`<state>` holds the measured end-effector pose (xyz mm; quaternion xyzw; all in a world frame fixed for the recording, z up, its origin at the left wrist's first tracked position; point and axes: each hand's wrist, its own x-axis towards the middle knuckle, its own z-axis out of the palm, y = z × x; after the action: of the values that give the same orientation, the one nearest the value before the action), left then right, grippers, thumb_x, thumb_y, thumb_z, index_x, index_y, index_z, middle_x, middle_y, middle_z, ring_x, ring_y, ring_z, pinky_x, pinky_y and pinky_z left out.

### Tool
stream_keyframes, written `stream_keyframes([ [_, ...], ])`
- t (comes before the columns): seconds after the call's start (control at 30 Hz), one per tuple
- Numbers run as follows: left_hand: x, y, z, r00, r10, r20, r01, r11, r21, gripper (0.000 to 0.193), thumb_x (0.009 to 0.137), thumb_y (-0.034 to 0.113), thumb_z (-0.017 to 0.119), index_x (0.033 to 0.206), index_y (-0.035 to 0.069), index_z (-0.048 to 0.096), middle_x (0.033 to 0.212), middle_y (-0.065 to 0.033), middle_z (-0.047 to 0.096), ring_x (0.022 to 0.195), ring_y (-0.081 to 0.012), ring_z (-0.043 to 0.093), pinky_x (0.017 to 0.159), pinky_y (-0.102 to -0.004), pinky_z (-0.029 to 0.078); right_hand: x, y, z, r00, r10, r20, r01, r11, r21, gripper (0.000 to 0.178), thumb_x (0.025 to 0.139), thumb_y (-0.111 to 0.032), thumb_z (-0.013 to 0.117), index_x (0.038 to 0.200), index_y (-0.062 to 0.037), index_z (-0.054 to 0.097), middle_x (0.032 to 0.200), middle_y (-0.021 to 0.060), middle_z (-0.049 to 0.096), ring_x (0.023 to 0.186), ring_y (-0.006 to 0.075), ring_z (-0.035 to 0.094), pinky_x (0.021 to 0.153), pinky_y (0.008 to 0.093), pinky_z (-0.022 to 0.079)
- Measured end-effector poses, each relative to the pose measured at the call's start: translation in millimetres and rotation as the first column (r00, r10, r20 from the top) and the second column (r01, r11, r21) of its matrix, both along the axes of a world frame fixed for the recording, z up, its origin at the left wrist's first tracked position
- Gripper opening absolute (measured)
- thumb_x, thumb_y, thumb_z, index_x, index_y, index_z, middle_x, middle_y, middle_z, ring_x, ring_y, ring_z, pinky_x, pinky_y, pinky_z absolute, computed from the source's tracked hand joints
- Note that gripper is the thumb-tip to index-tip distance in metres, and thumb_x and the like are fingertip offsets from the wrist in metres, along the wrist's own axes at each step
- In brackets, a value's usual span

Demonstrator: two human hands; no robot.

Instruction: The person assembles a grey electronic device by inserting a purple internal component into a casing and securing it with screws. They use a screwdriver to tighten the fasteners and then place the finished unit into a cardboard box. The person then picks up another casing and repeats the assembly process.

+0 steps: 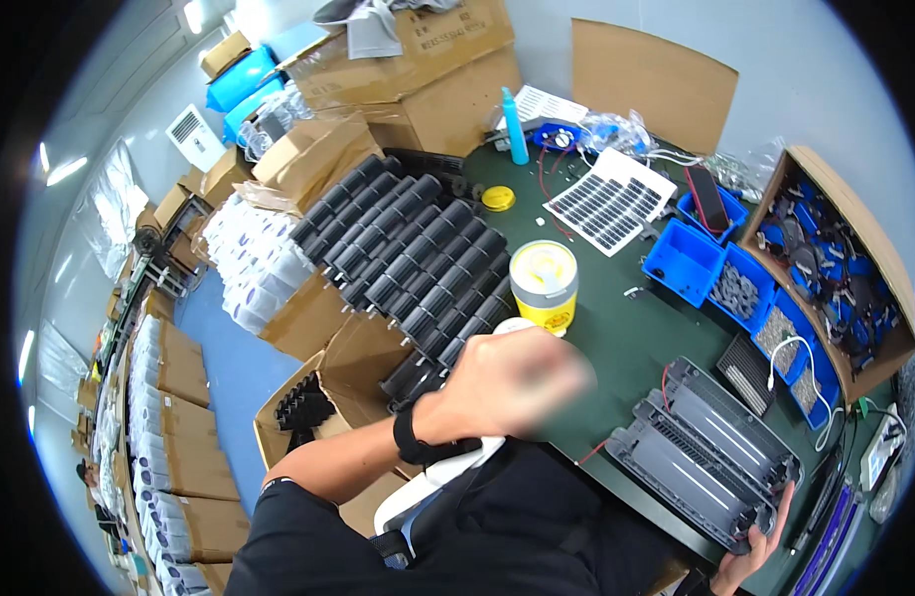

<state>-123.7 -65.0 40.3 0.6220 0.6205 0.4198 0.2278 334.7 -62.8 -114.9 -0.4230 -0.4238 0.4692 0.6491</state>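
Observation:
My left hand (512,382), with a black band at its wrist, is raised over the near edge of the green table. Its fingers are smeared, so what they hold, if anything, cannot be told. My right hand (760,551) grips the near right end of a dark grey plastic housing (705,447). Two long trough-like halves lie side by side in this housing, with thin red wires at its left side. Just beyond my left hand stands a yellow tub with a grey-white rim (545,283). A white round thing (514,326) is partly hidden behind that hand.
Stacked black cylindrical parts (408,248) rise at the table's left. On the right are blue bins (684,260) of small parts and a carton (844,268) of blue-black pieces. A blue bottle (514,127) and a printed sheet (611,202) lie farther back. Cartons (194,427) line the left.

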Motion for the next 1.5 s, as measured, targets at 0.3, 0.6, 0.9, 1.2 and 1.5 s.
stream_keyframes([
  [0.3,-189,-1,-13,0.469,0.566,-0.678,-0.423,0.818,0.390,0.064,0.085,0.027,0.083,0.138,0.002,0.059,0.142,-0.0258,0.057,0.136,-0.0449,0.051,0.113,-0.0540,0.042,-26,-2,33,0.974,-0.081,0.212,0.067,0.995,0.074,0.078,0.089,-0.022,0.063,0.158,0.0101,0.045,0.164,0.0247,0.046,0.148,0.0372,0.049,0.124,0.0478,0.034],
  [0.6,-260,-1,-26,0.408,0.512,-0.756,-0.580,0.785,0.218,0.065,0.091,0.026,0.081,0.141,-0.005,0.054,0.123,-0.0286,0.063,0.117,-0.0469,0.062,0.105,-0.0577,0.046,-15,1,26,0.936,-0.106,0.334,0.065,0.989,0.133,0.079,0.086,-0.022,0.062,0.157,0.0115,0.046,0.162,0.0261,0.047,0.148,0.0384,0.049,0.125,0.0473,0.033],
  [0.9,-191,6,-6,0.468,0.433,-0.771,-0.621,0.781,0.062,0.049,0.091,0.030,0.073,0.122,-0.002,0.052,0.110,-0.0278,0.072,0.102,-0.0466,0.072,0.091,-0.0576,0.050,-16,-3,23,0.985,-0.067,0.161,0.063,0.998,0.030,0.088,0.082,-0.023,0.062,0.161,0.0099,0.039,0.164,0.0264,0.045,0.149,0.0369,0.047,0.125,0.0445,0.033],
  [1.2,-194,21,-1,0.420,0.203,-0.884,-0.571,0.817,-0.083,0.053,0.075,0.033,0.087,0.107,-0.002,0.063,0.102,-0.0235,0.076,0.099,-0.0425,0.075,0.085,-0.0539,0.057,-2,0,2,0.999,0.016,-0.034,-0.016,1.000,-0.004,0.100,0.071,-0.018,0.063,0.164,0.0069,0.037,0.158,0.0249,0.049,0.141,0.0324,0.055,0.121,0.0395,0.040],
  [1.5,-204,19,-14,0.379,0.343,-0.859,-0.524,0.845,0.106,0.044,0.071,0.033,0.089,0.089,-0.003,0.069,0.086,-0.0274,0.073,0.087,-0.0488,0.071,0.078,-0.0550,0.057,-2,4,10,0.964,-0.149,0.222,0.158,0.987,-0.024,0.102,0.062,-0.034,0.064,0.153,0.0113,0.052,0.160,0.0256,0.048,0.149,0.0327,0.046,0.126,0.0404,0.028],
])
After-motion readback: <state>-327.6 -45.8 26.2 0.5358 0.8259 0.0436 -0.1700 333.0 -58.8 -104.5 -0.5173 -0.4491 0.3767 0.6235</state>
